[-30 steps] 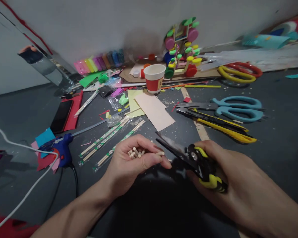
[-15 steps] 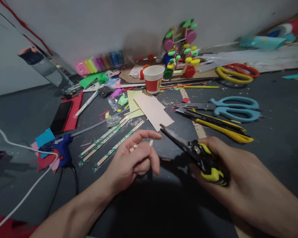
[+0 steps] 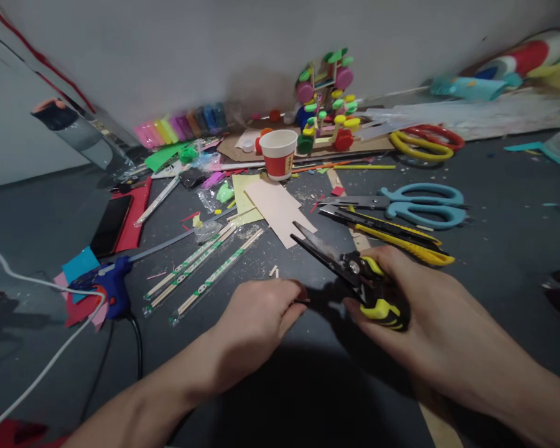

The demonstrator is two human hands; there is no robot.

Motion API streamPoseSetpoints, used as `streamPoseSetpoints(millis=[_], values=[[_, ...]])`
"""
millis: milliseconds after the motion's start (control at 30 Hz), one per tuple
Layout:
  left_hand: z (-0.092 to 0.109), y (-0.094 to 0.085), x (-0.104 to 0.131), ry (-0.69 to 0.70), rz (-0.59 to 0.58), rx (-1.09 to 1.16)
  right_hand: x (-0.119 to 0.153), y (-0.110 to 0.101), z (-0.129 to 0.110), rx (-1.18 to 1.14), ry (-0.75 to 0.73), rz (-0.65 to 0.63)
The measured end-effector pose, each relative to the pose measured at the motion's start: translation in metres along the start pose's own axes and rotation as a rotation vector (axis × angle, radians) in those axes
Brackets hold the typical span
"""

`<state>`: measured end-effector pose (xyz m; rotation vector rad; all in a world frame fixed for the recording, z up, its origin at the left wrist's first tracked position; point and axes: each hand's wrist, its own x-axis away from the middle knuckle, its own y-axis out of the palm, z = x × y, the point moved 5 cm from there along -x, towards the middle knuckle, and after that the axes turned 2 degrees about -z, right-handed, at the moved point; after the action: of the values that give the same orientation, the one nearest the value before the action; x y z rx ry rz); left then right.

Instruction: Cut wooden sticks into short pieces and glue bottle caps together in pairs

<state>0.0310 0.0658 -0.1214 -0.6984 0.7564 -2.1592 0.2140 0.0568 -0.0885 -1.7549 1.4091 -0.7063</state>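
Since a second ago the left hand [image 3: 256, 311] has dropped palm-down to the dark tabletop [image 3: 518, 261], fingers curled, pinching a thin stick end at its tip; the cut bits it cupped are out of sight. Right hand [image 3: 415, 305] grips the yellow-handled cutters [image 3: 354, 270], blades slightly parted, pointing up-left. Two short stick pieces [image 3: 274, 271] lie just beyond. Some cutting looks done; wrapped chopsticks [image 3: 205, 264] remain whole. Further back: blue scissors [image 3: 420, 205], paper cup [image 3: 279, 154], colourful model [image 3: 326, 99].
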Motion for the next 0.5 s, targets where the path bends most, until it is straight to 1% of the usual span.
streamPoseSetpoints(millis=[67,133,200,233,300,400,500], values=[[-0.002,0.002,-0.003,-0.003,-0.052,-0.082,-0.001,0.0,0.0,-0.001,0.022,0.021],[-0.002,0.002,-0.004,-0.005,-0.078,-0.104,-0.001,0.001,-0.001,-0.008,0.022,0.023],[0.0,-0.002,-0.004,-0.008,-0.065,-0.102,-0.001,0.002,-0.001,-0.02,0.015,0.013],[0.001,-0.005,-0.002,-0.017,-0.048,-0.064,-0.001,0.002,0.0,-0.027,0.011,0.006],[0.002,-0.013,0.002,-0.054,0.012,0.133,-0.001,0.002,0.0,-0.039,0.001,-0.012],[0.001,-0.023,0.008,-0.129,0.088,0.596,-0.001,0.003,-0.002,-0.062,-0.034,-0.049],[-0.001,-0.024,0.01,-0.127,0.072,0.959,0.0,0.005,-0.006,-0.077,-0.08,-0.097]])
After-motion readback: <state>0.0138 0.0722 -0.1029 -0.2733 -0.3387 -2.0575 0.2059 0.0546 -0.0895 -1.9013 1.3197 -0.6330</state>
